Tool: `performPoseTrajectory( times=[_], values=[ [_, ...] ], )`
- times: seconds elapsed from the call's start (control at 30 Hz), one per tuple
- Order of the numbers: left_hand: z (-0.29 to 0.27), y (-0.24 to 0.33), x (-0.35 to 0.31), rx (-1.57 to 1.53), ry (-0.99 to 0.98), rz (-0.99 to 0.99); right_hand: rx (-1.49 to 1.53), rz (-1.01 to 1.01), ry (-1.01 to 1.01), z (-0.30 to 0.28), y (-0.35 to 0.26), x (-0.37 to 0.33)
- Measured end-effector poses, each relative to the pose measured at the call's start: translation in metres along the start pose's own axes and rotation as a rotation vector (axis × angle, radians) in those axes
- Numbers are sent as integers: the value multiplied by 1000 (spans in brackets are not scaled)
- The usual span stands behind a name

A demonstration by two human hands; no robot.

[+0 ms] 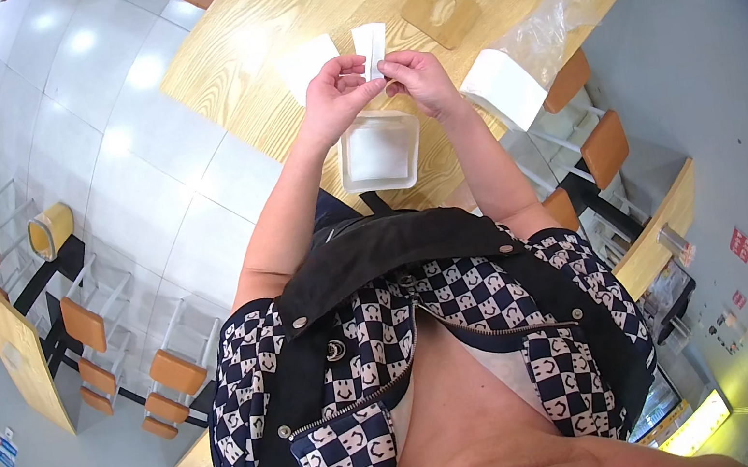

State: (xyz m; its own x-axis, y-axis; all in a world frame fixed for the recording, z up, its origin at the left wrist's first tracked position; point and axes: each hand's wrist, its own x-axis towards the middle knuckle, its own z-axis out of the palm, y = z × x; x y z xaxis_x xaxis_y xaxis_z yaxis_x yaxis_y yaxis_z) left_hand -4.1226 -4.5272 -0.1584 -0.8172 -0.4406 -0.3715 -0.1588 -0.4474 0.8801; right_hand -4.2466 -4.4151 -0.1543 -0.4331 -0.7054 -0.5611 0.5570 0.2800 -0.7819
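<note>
Above the table, a narrow folded white paper point(371, 42) is pinched at its lower end between my two hands. My left hand point(339, 100) has its thumb stretched toward the paper and its fingers curled at the paper's left side. The thumb and forefinger of my right hand point(424, 82) close on the paper's lower right edge. Just below the hands stands a translucent white plastic tub point(347, 171) with a flat stack of white paper point(377, 150) inside. Beside my left hand, a loose white sheet point(300, 61) lies on the table.
The wooden table point(298, 1) also bears a square wooden board point(426, 18) with an oval hole. At its right edge lies a white paper pack point(508, 90) partly in a clear plastic bag point(546, 22). Brown-seated stools point(604, 150) stand close by on the right.
</note>
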Motion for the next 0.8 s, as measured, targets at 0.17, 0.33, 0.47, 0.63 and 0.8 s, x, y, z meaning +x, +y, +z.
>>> performPoseTrajectory(
  times=[0.17, 0.33, 0.47, 0.63, 0.8],
  values=[
    [-1, -7, -5, -37, 93, 28, -255, -83, -76, 6, 3, -3],
    [-7, -21, -15, 199, 88, 63, -314, -258, 102, 10, 21, -5],
    [-6, -15, -21, 716, 46, 376, -796, -628, 171, 11, 9, -17],
    [-1, -3, -15, 946, 13, 499, -1176, -542, -131, 2, -11, -17],
    [-2, -7, -1, 978, 47, 536, -1194, -357, -134, -2, -13, -8]
  ],
)
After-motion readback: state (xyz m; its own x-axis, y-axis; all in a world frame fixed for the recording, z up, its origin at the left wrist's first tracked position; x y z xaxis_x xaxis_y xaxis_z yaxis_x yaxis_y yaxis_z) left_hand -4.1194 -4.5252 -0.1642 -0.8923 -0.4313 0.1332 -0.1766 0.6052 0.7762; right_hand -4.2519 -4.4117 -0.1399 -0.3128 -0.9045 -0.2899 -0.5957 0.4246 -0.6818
